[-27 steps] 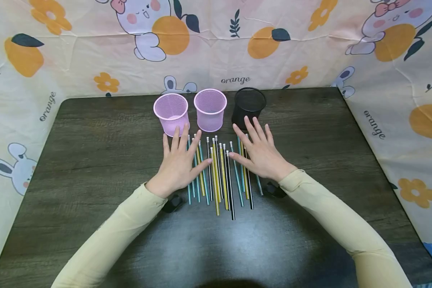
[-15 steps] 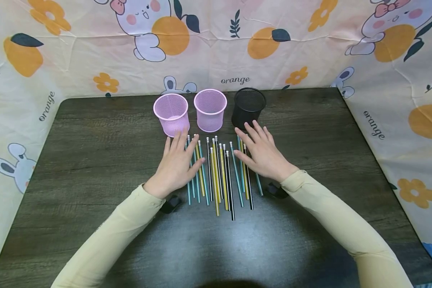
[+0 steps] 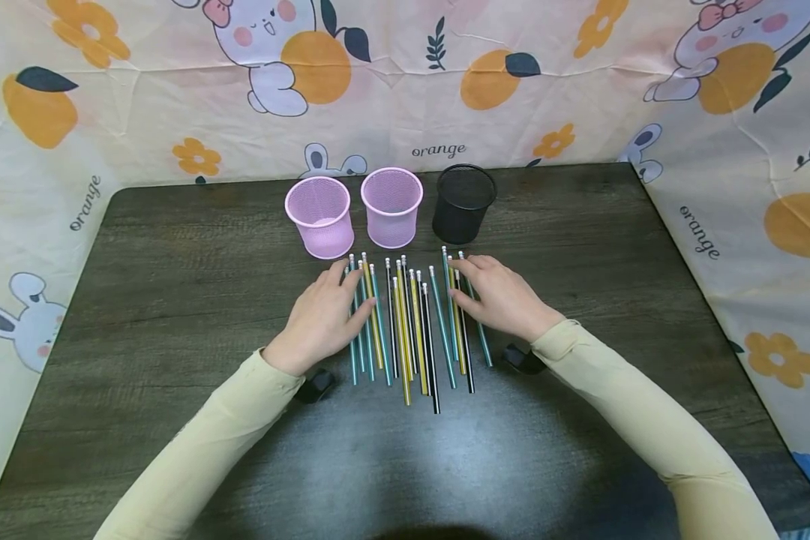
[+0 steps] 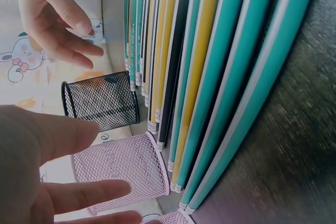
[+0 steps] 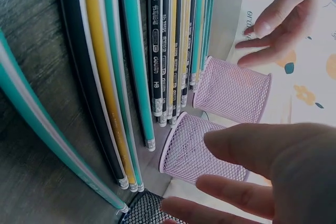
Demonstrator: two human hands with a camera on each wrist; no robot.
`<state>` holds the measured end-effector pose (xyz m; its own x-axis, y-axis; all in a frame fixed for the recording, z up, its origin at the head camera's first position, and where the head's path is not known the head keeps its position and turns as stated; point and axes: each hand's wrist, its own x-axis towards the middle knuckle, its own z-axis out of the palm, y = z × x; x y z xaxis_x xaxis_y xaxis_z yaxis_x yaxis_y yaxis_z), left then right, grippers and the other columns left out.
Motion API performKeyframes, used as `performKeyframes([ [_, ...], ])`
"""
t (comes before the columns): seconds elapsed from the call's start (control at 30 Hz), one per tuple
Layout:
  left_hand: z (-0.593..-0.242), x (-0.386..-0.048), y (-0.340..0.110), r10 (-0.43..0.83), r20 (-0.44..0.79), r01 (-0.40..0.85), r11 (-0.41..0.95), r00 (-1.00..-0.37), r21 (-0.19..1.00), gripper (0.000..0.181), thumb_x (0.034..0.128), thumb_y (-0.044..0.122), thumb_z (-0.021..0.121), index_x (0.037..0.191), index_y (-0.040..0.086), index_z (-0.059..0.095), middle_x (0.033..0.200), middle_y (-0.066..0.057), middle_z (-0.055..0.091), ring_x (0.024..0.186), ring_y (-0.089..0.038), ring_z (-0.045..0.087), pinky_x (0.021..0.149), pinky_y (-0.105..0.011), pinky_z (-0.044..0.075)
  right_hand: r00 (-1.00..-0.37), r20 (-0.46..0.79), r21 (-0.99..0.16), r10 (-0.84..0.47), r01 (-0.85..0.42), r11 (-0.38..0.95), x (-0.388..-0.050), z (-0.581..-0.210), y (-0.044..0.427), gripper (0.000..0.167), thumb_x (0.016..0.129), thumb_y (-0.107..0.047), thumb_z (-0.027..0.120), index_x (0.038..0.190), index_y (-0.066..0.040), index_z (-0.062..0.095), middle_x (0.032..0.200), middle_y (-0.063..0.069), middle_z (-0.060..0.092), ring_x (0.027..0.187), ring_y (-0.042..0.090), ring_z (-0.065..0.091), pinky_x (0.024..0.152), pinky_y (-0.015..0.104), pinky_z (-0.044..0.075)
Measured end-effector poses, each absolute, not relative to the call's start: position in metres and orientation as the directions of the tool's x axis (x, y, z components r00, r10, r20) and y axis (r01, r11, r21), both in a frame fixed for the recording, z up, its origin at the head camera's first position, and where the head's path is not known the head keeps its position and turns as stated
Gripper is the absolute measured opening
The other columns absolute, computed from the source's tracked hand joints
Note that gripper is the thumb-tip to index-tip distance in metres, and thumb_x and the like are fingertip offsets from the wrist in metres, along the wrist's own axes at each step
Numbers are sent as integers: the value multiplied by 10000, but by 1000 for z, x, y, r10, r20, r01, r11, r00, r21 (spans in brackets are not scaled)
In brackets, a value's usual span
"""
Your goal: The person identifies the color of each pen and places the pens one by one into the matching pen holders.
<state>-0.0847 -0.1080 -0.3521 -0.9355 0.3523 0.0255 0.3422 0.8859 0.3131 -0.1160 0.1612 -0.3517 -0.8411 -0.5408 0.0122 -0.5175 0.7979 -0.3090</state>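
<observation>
Over the left group of pencils my left hand [image 3: 320, 319] hovers, its fingers loosely bent and empty. In the left wrist view a green pencil [image 4: 291, 24] lies nearest, apart from the hand. My right hand [image 3: 502, 296] hangs above the right group with relaxed fingers, and the right wrist view shows nothing between them. Green, yellow [image 3: 406, 375] and black pencils lie side by side in rough groups, their white-tipped eraser ends pointing at the cups. Both hands cover parts of some pencils.
Two pink mesh cups [image 3: 327, 238] [image 3: 391, 229] and a black mesh cup [image 3: 460, 221] stand upright in a row behind the pencils. The dark wooden table [image 3: 196, 285] meets a printed cloth [image 3: 391, 105] at its back edge.
Both hands have drawn back from the cups toward the person, and their spread, straight fingers have relaxed into a loose bend. The pencils and cups stay in place.
</observation>
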Motion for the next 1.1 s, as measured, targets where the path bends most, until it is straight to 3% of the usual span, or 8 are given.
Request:
performKeyframes([
  [0.2,-355,-81,-111,366,42,363,887,-930,285,410,940,317,578,1131,-44,612,1001,-179,583,834,-306,608,616,-447,522,-846,-28,-307,-532,-499,810,-116,-350,162,441,927,-238,621,1296,-5,560,1226,186,626,1141,335,585,895,483,497],
  [0.47,-356,-80,-113,374,-14,355,889,-927,289,390,946,315,572,1102,-37,636,879,-145,636,740,-292,644,557,-432,511,-845,-11,-287,-535,-510,811,-115,-352,165,406,900,-196,652,1249,1,589,1170,171,663,968,312,671,753,461,540],
  [0.67,-357,-79,-113,384,-33,357,885,-923,298,376,946,319,575,1081,-25,641,884,-142,655,759,-300,655,586,-450,516,-861,-37,-271,-508,-481,834,-114,-352,166,390,882,-160,663,1227,11,601,1119,171,673,890,318,673,670,455,539],
  [0.93,-361,-76,-116,379,-11,356,879,-925,316,335,933,304,600,1012,-17,653,800,-110,600,636,-245,597,513,-398,479,-904,-120,-315,-410,-357,880,-115,-353,167,391,854,-143,689,1186,50,620,991,183,692,852,317,672,711,469,534],
  [1.1,-362,-75,-117,373,-18,347,879,-928,328,325,929,291,605,994,-24,649,786,-110,581,605,-246,573,497,-392,461,-915,-145,-334,-377,-314,889,-117,-355,168,438,837,-138,706,1216,50,591,956,169,687,780,302,659,669,454,527],
])
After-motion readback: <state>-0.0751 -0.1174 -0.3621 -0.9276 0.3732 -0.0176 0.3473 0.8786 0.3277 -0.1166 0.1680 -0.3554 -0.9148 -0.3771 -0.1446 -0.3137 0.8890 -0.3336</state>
